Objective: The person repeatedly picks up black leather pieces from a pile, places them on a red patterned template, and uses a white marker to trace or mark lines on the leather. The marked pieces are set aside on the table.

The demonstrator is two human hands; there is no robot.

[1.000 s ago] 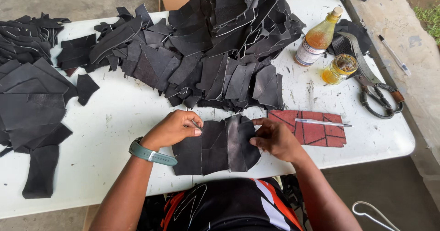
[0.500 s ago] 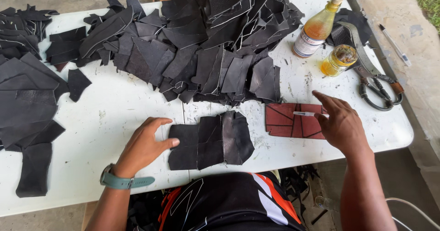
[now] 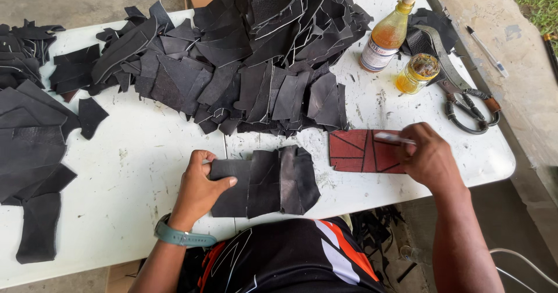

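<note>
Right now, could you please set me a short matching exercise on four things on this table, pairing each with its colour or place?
Things:
1. left hand
2. right hand
3. template
4. jar

Descriptions:
A. red-brown with dark lines
B. holds amber liquid beside the bottle
C. on the black leather pieces at the near edge
D. at a pale pen over the template

Pairs: 1-C, 2-D, 3-A, 4-B

We see matt black leather pieces [image 3: 264, 179] on a white plastic table [image 3: 139, 177], scuffed and stained. The red template [image 3: 360, 151] looks like dull card; the bottle [image 3: 388, 34] is glossy.
</note>
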